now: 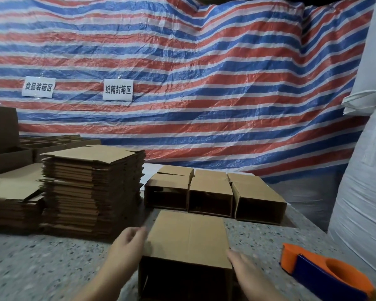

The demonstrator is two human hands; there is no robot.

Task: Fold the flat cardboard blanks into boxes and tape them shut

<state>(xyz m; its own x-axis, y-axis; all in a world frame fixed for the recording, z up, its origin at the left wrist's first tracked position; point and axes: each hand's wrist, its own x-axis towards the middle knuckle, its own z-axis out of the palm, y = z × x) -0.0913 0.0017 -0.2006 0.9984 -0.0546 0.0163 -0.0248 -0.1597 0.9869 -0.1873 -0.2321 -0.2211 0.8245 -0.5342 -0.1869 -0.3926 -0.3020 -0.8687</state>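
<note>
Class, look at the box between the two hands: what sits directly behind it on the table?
Behind the box stand folded boxes in rows, their open ends facing the camera. Their insides are dark, so any contents cannot be seen.
</note>
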